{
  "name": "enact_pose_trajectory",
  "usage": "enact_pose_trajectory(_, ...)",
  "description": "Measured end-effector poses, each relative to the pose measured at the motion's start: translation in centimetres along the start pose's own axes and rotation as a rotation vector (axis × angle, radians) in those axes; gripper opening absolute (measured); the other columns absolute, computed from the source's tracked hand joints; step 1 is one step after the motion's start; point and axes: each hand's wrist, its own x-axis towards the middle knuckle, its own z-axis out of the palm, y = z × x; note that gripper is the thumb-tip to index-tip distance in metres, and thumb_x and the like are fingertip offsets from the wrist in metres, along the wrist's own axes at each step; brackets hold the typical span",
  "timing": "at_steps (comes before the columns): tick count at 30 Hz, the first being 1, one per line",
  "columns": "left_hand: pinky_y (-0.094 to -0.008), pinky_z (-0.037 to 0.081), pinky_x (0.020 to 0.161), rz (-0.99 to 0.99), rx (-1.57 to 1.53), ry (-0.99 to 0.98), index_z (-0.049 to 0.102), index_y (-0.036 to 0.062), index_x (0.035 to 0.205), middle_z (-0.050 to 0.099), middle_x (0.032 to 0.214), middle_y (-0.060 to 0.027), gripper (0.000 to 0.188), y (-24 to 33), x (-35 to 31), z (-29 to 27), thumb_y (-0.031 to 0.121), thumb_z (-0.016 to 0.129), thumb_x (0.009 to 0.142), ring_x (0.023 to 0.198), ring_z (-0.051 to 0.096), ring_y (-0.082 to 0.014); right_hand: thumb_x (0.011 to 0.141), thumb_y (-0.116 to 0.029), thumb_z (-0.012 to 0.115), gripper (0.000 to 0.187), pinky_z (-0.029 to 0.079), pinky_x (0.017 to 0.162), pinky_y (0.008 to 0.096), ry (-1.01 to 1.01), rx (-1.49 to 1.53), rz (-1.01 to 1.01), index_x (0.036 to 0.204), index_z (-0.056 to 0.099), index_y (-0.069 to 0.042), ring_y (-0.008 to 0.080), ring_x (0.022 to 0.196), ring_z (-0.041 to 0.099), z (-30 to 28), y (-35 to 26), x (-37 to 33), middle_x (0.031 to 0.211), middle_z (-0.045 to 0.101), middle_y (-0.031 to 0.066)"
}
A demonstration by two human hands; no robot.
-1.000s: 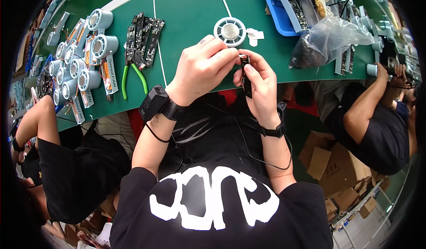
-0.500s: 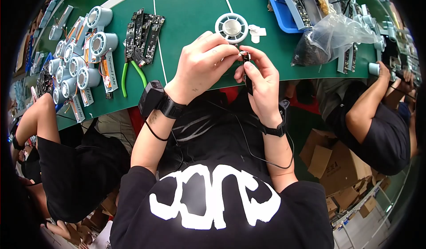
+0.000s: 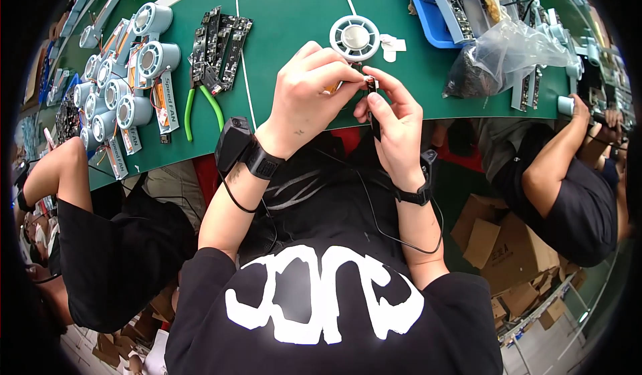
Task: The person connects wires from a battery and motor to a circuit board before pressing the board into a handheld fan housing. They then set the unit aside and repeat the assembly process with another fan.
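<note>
Centre frame: right hand [image 3: 399, 129] grips black circuit strip [image 3: 376, 129]; left hand [image 3: 309, 94] pinched closed at its top, hold unclear. Probably light, stiff, fragile; best held by edges.

We see dark lettering [image 3: 166, 104] on the pale fan handles [image 3: 167, 115] at left, dark characters [image 3: 501, 250] on a cardboard box [image 3: 525, 238], big white letter-like print [image 3: 327, 305] across the black shirt [image 3: 267, 358]. Circuit-board markings: too small.

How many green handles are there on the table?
2. The left handle and the right handle spread apart on the table, left of the person's left hand. More could be hidden in the clutter.
</note>
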Motion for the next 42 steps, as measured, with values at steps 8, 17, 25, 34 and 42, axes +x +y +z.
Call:
enact_pose_trajectory(8,-0.0287,0.049,0.058,0.003,0.014,0.025,0.076,0.0072,0.084,0.068,0.078,-0.0033,0.019,-0.3,-0.2,0.0,0.000,0.084,0.069,0.071,0.061,-0.0185,0.100,-0.001,0.058,0.037,0.052,0.072,0.0246,0.034,-0.190,-0.103,0.137,0.060,0.002,0.0129,0.084,0.067,0.6,0.6,0.1,0.114,0.065,0.0095)
enact_pose_trajectory(17,-0.0290,0.050,0.058,0.006,0.037,0.005,0.077,0.0073,0.085,0.068,0.079,-0.0040,0.018,-0.7,-0.5,0.1,0.001,0.085,0.070,0.071,0.061,-0.0182,0.100,0.001,0.058,0.035,0.053,0.070,0.0241,0.043,-0.264,-0.140,0.135,0.061,0.002,0.0141,0.086,0.068,0.6,0.9,0.4,0.116,0.065,0.0096)
enact_pose_trajectory(25,-0.0271,0.052,0.063,-0.084,-0.123,-0.093,0.078,0.0058,0.090,0.070,0.083,-0.0055,0.020,-1.4,-0.2,-1.0,0.002,0.085,0.072,0.074,0.064,-0.0163,0.100,0.003,0.056,0.033,0.052,0.066,0.0232,0.001,-0.424,-0.243,0.132,0.063,0.003,0.0142,0.082,0.069,0.6,0.8,0.6,0.115,0.066,0.0114)
enact_pose_trajectory(34,-0.0271,0.054,0.067,-0.183,-0.195,-0.169,0.077,0.0043,0.092,0.071,0.087,-0.0064,0.022,-1.1,0.1,-2.0,0.003,0.086,0.072,0.078,0.067,-0.0164,0.097,0.006,0.056,0.034,0.051,0.062,0.0229,-0.102,-0.513,-0.336,0.130,0.064,0.003,0.0137,0.078,0.069,0.1,0.5,0.6,0.113,0.066,0.0130)
enact_pose_trajectory(42,-0.0321,0.050,0.065,-0.109,0.131,-0.010,0.073,0.0065,0.089,0.063,0.084,-0.0045,0.026,2.4,-1.4,-2.6,0.010,0.089,0.068,0.076,0.061,-0.0199,0.095,0.005,0.060,0.038,0.049,0.060,0.0215,-0.182,-0.445,-0.224,0.132,0.063,0.000,0.0125,0.076,0.068,-0.3,-4.1,2.2,0.123,0.060,0.0103)
